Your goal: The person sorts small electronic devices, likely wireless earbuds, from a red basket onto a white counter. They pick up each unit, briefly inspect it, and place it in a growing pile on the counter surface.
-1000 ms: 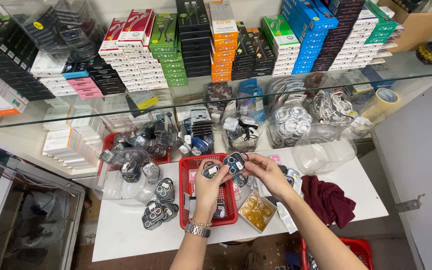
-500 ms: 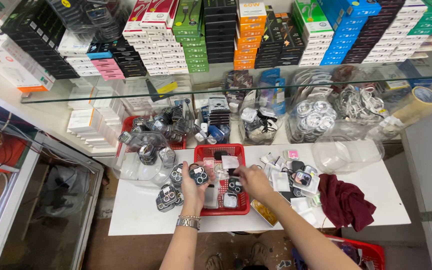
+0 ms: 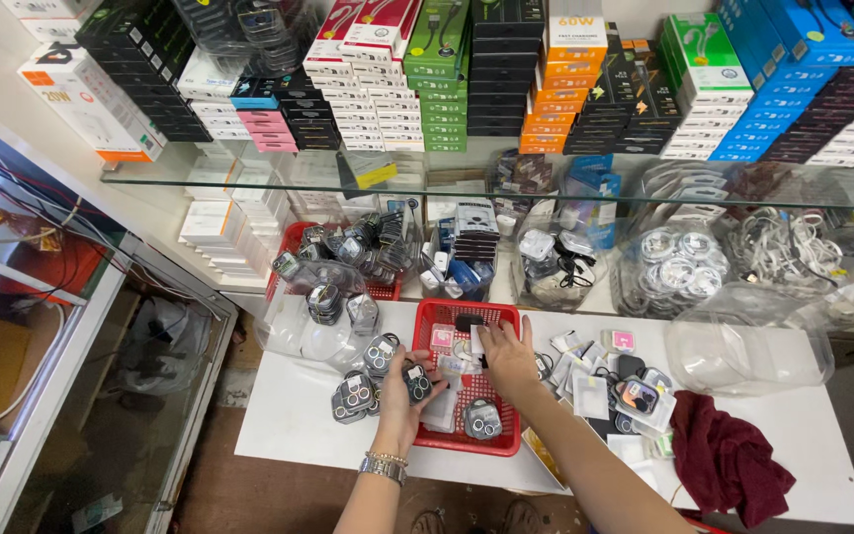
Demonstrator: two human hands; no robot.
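While the left hand (image 3: 402, 396) grips a small dark lens-protector pack (image 3: 417, 383) at the red basket's (image 3: 501, 440) left rim, near the table's (image 3: 279, 420) front edge, the right hand (image 3: 508, 358) presses open-fingered onto packets inside; farther back stand clear bags (image 3: 669, 267).

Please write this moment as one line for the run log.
left hand: holds small clear packet with camera lens rings | right hand: palm down inside red plastic mesh basket | surface: white table

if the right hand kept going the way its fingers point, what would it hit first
Probably the far wall of the red basket; the right hand lies flat inside it, fingers aimed at that rim, though depth is hard to judge.
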